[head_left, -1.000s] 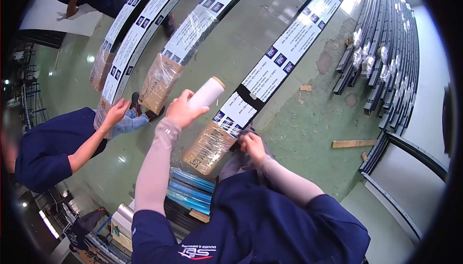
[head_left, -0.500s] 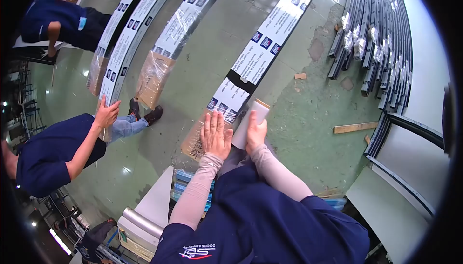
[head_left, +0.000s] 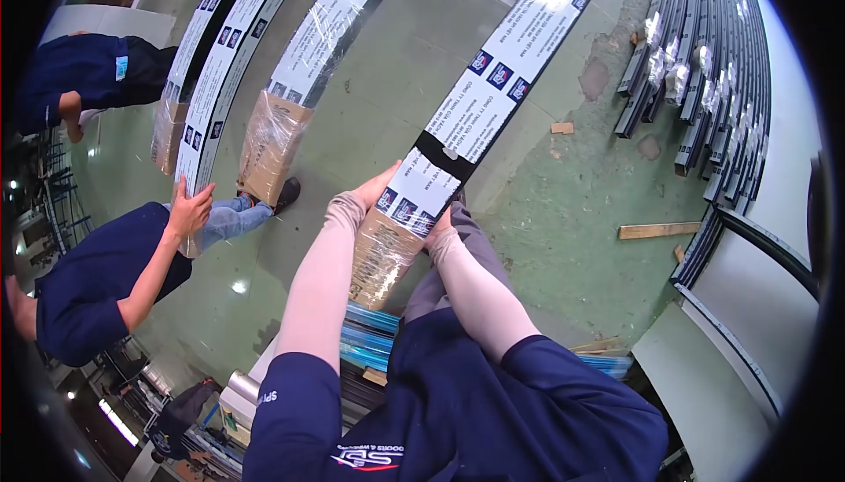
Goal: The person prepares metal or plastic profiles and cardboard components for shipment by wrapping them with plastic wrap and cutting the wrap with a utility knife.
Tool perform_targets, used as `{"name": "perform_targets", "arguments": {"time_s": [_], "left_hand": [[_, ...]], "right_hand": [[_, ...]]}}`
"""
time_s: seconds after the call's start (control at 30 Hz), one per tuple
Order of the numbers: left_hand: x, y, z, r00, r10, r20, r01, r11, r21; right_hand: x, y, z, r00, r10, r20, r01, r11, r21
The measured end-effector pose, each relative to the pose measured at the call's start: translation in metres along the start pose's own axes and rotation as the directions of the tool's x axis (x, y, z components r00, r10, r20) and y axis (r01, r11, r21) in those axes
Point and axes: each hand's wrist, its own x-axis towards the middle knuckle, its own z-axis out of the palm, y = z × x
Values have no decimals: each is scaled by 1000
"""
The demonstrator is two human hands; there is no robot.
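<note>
A long profile bundle (head_left: 503,77) in printed white film slants down toward me, with cardboard (head_left: 387,253) and clear plastic wrap round its near end. My left hand (head_left: 380,184) lies against the left edge of this end, its fingers out of sight at the side and underneath. On the opposite edge, my right hand (head_left: 440,228) is bent in beneath the bundle; only its back and a little of the fingers show. The roll of clear film seen earlier is not visible, so what my right hand closes on is hidden.
Further wrapped profiles (head_left: 312,59) stand to the left, where a co-worker's hand (head_left: 189,211) holds one. Another person (head_left: 97,77) stands behind. Dark profiles (head_left: 695,86) are stacked at right, near a wood strip (head_left: 658,231). Blue-wrapped pieces (head_left: 368,334) lie below the bundle.
My left hand has gone from lying flat on top of the cardboard end to its left edge. My right hand has moved under the right edge, and the film roll has gone out of sight.
</note>
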Motion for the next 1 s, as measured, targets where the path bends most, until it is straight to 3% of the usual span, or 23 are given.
{"name": "perform_targets", "arguments": {"time_s": [0.03, 0.1, 0.17, 0.2, 0.23, 0.27, 0.3, 0.37, 0.43, 0.5, 0.53, 0.6, 0.7, 0.77, 0.83, 0.93, 1.0], "left_hand": [[13, -17, -7, 994, 88, -67, -74, 979, 190], [14, -16, -12, 973, 159, -167, -72, 897, 437], [-4, 9, -13, 930, 241, -276, -58, 840, 539], [-15, 28, -11, 902, 280, -328, -39, 810, 586], [-38, 65, -9, 898, 272, -347, 6, 779, 627], [-58, 93, -8, 891, 266, -367, 51, 747, 663], [-77, 109, -8, 905, 243, -350, 20, 797, 604], [-117, 121, 9, 917, 267, -296, -47, 809, 586], [-156, 131, 41, 914, 327, -240, -99, 753, 650], [-170, 121, 69, 883, 422, -207, -136, 651, 747], [-169, 108, 74, 860, 464, -212, -145, 620, 771], [-171, 89, 80, 810, 540, -230, -186, 609, 771], [-189, 68, 93, 763, 601, -237, -348, 691, 634], [-201, 43, 103, 718, 658, -227, -488, 709, 510], [-203, 4, 111, 669, 713, -210, -470, 625, 623], [-184, -53, 115, 631, 762, -145, -88, 256, 963], [-167, -68, 115, 614, 767, -186, 2, 234, 972]], "right_hand": [[3, -3, -4, 1000, 18, -4, -18, 1000, -16], [9, -8, -26, 996, 79, -46, -82, 995, -60], [6, -11, -30, 982, -20, -189, -26, 972, -235], [-13, -10, -5, 949, -169, -265, 54, 918, -394], [-30, -15, 4, 905, -281, -319, 36, 799, -600], [-52, -18, 8, 851, -407, -331, -33, 588, -808], [-75, -22, 18, 826, -486, -285, -99, 374, -922], [-119, -18, 63, 868, -474, -146, -39, 228, -973], [-141, -9, 108, 946, -322, -43, 96, 404, -910], [-114, 11, 128, 943, -324, 75, 253, 553, -794], [-107, 15, 147, 943, -332, -3, 235, 675, -699], [-87, 15, 144, 972, -235, -10, 155, 673, -723], [-99, 12, 150, 985, -133, -109, 38, 786, -616], [-102, 13, 148, 963, -267, -36, 201, 802, -562], [-105, 14, 138, 961, -276, -31, 223, 833, -506], [-119, 3, 117, 902, -417, -113, 282, 766, -577], [-139, -14, 104, 847, -497, -188, 294, 733, -614]]}}
